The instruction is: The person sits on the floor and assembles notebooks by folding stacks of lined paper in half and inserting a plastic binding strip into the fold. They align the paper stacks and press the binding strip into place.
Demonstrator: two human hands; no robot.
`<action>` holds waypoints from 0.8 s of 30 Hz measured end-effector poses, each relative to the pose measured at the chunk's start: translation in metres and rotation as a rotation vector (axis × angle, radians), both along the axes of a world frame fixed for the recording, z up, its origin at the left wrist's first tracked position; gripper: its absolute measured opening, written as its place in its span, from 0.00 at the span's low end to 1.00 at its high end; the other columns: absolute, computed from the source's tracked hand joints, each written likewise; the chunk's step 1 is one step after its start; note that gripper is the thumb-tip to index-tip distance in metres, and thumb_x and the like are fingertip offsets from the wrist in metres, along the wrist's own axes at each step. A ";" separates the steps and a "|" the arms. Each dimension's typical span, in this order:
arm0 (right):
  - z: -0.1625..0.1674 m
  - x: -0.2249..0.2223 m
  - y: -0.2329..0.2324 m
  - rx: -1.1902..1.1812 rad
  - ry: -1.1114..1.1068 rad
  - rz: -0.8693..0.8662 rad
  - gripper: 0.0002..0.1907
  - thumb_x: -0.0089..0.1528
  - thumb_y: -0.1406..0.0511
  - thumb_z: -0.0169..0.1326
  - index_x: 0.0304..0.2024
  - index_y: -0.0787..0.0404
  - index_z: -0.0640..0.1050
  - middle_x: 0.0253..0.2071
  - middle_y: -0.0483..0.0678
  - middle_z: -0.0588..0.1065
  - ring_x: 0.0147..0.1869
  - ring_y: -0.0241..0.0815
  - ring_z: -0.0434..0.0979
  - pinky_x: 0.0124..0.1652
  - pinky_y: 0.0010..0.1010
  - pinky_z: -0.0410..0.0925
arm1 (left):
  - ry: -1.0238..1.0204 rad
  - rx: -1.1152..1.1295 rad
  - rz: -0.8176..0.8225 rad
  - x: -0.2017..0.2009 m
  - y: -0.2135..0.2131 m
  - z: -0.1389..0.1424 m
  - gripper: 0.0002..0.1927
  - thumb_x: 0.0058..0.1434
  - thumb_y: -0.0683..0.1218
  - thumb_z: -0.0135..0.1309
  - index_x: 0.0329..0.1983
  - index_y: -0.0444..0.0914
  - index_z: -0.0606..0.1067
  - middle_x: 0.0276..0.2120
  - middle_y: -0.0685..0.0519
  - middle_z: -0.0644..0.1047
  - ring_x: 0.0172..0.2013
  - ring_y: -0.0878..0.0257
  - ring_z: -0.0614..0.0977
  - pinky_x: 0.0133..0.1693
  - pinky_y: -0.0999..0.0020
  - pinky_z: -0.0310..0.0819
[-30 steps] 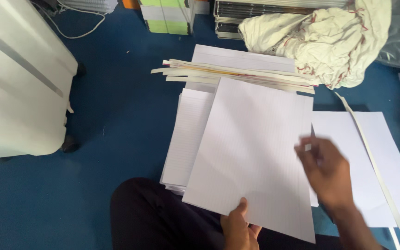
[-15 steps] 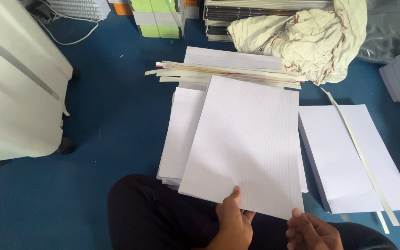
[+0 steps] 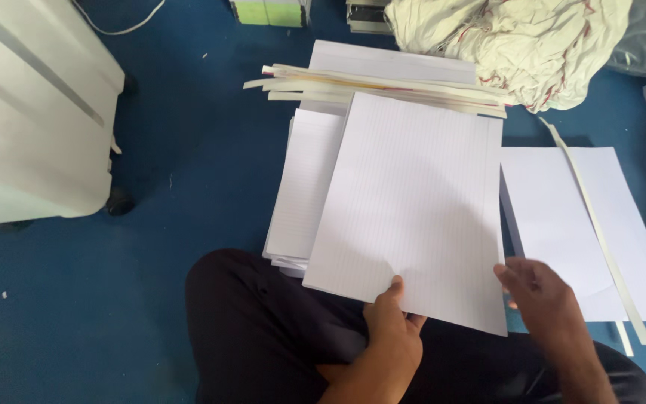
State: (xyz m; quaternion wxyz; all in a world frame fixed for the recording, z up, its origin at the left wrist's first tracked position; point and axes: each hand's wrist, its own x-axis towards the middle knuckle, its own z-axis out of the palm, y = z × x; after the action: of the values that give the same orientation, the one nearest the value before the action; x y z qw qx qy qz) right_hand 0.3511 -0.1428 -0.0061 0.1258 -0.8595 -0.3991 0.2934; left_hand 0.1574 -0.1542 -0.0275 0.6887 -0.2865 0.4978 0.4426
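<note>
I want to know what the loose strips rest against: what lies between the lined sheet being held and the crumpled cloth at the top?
In the head view, a bundle of long paper strips lies across there, between the lined sheet and the crumpled cloth.

Two hands, three paper stacks, one strip bundle, one crumpled cloth.

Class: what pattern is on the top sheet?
Faint ruled lines on the white sheet, seen in the head view.
</note>
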 end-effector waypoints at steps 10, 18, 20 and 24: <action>-0.008 0.025 0.027 -0.106 0.225 -0.005 0.36 0.65 0.50 0.52 0.59 0.77 0.72 0.45 0.76 0.78 0.48 0.65 0.81 0.46 0.52 0.73 | -0.119 0.067 0.110 0.019 -0.013 -0.004 0.27 0.67 0.43 0.51 0.66 0.29 0.60 0.60 0.42 0.70 0.61 0.53 0.76 0.59 0.56 0.72; -0.006 0.021 -0.001 0.057 0.553 -0.379 0.40 0.69 0.48 0.40 0.64 0.81 0.64 0.48 0.77 0.73 0.54 0.64 0.75 0.55 0.49 0.67 | -0.217 -0.002 0.209 0.033 -0.015 -0.002 0.28 0.68 0.43 0.51 0.66 0.26 0.60 0.60 0.40 0.70 0.62 0.51 0.75 0.60 0.56 0.71; -0.002 0.016 -0.016 0.137 0.760 -0.484 0.43 0.68 0.45 0.36 0.66 0.79 0.65 0.50 0.75 0.72 0.57 0.60 0.72 0.57 0.48 0.64 | -0.225 0.005 0.211 0.034 -0.014 -0.002 0.28 0.68 0.43 0.51 0.66 0.27 0.60 0.60 0.41 0.69 0.62 0.51 0.75 0.61 0.55 0.71; -0.004 -0.010 -0.047 0.393 1.017 -0.586 0.48 0.66 0.40 0.32 0.69 0.76 0.61 0.55 0.72 0.68 0.61 0.58 0.71 0.59 0.47 0.64 | -0.215 0.022 0.211 0.034 -0.015 -0.004 0.28 0.68 0.44 0.51 0.66 0.26 0.59 0.61 0.40 0.69 0.62 0.51 0.75 0.62 0.56 0.70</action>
State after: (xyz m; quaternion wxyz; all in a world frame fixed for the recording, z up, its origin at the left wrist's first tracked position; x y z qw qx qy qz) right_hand 0.3406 -0.1902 -0.0104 0.5316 -0.6466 -0.0830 0.5407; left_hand 0.1912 -0.1696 -0.0315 0.6908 -0.3752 0.3834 0.4848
